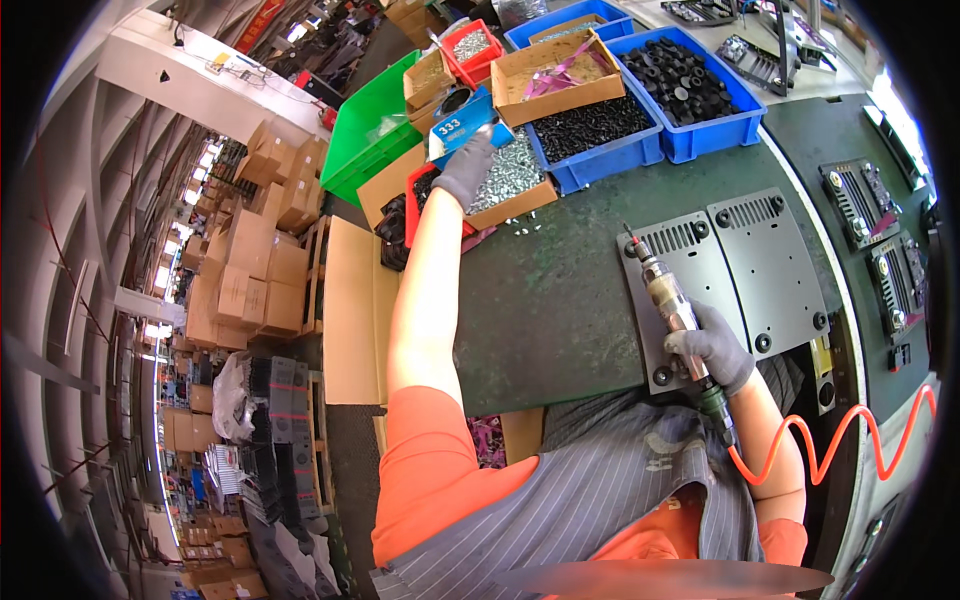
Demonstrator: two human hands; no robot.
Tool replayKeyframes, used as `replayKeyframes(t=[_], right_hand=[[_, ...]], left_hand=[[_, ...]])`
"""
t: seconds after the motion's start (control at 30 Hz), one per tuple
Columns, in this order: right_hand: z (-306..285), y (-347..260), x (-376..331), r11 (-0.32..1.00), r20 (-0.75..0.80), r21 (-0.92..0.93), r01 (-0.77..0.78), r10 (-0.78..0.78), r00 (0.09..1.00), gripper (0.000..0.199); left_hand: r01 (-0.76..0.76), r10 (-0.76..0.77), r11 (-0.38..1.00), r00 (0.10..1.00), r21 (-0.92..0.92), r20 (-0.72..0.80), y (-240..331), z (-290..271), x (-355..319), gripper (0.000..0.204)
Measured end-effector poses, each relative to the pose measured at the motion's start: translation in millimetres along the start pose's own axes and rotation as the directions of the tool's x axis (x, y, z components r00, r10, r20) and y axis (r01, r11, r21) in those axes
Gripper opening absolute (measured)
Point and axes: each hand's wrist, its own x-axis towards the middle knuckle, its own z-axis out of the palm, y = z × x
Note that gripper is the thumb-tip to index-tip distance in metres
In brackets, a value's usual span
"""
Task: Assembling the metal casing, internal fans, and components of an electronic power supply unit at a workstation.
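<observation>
"Which step is this?"
"Picking small silver metal fasteners, I'd judge — the grey-gloved left hand is at them; its grip I can't tell."
"And the grey-gloved right hand?"
"Wrapped round a slim metal-bodied screwdriver, over flat dark-grey metal panels. Next calls for a sure pinch."

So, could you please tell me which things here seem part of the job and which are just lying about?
Seemingly in use:
- power screwdriver, in right hand
- two grey plates beneath it
- silver fasteners, near left hand

Probably lying about:
- stacked cartons
- white plastic bag
</observation>
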Motion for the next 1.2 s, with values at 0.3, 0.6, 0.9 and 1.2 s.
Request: replayKeyframes(t=[0.3, 0.6, 0.9, 1.2], right_hand=[[-2, -6, -2, 0.999, 0.047, 0.024, -0.034, 0.033, 0.998, 0.06], [0, -3, 0, 0.999, -0.021, 0.034, -0.012, 0.013, 1.0, 0.068], [0, -6, -2, 0.999, 0.016, 0.045, -0.027, 0.026, 1.0, 0.061], [2, -13, -2, 0.999, -0.005, -0.044, -0.032, 0.032, 0.999, 0.053]], left_hand=[[0.034, 0.237, 0.66, 0.939, 0.75, -0.251, -26, -69, -8, 0.046], [0.268, 0.126, 0.403, 0.931, 0.875, -0.343, -92, -114, -14, 0.029], [0.233, 0.265, 0.689, 0.8, 0.687, -0.538, -94, -108, -24, 0.027], [0.163, -0.066, 0.225, 0.986, 0.961, -0.152, -71, -133, -23, 0.048]])
